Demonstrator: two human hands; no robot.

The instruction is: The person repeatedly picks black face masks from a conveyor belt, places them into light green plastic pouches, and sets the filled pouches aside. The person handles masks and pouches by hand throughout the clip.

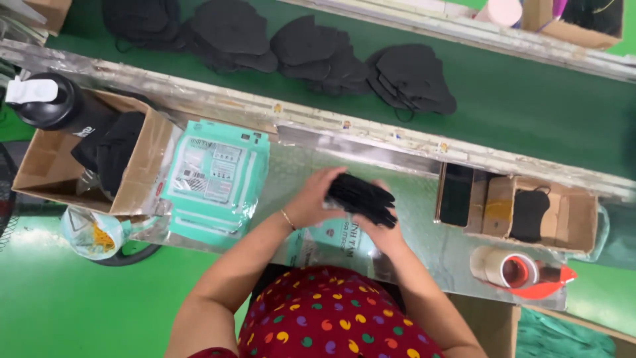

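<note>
Dark-red, colourfully dotted top [334, 321]; thin wrist bangle [287, 219]

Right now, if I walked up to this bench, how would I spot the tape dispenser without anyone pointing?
Start at the long silvery bench that runs beside the green belt. Go to its right end, past the open cardboard box with one black mask in it. The tape dispenser lies at the near edge there: the only orange-red thing on the bench, with a pale roll of tape on it.

Your left, table [424, 238] edge: box [46, 169], then pouch stack [215, 176].
Centre: your hands' mask bundle [361, 197] above a pouch [338, 237].
Right corner: tape dispenser [520, 270].
</note>
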